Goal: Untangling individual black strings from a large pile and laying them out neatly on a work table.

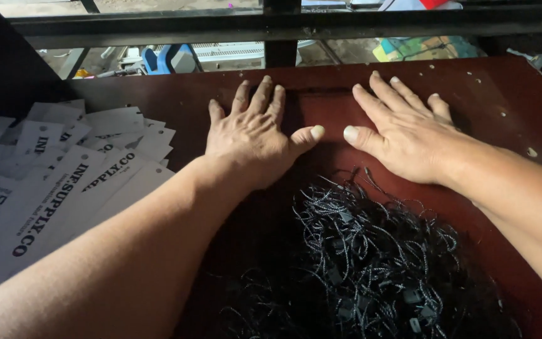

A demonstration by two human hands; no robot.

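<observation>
White tags (64, 169) beside left hand (252, 141)

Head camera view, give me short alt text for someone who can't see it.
Two bare hands, left hand and right hand, lie flat, palms down, on a dark red table. A heap of black cords lies just below them, and white tags are piled at the left.

Person's own limbs as seen from the head camera. Left hand (255, 141): bare, no glove, ring or watch; broad back with raised knuckles and creased finger joints, nails short, thumbnail pale. Right hand (403, 135): likewise bare and unadorned, with short pale nails and a wide thumbnail. Both forearms are uncovered along their whole visible length; no sleeve, cuff, strap or band appears on either wrist
</observation>
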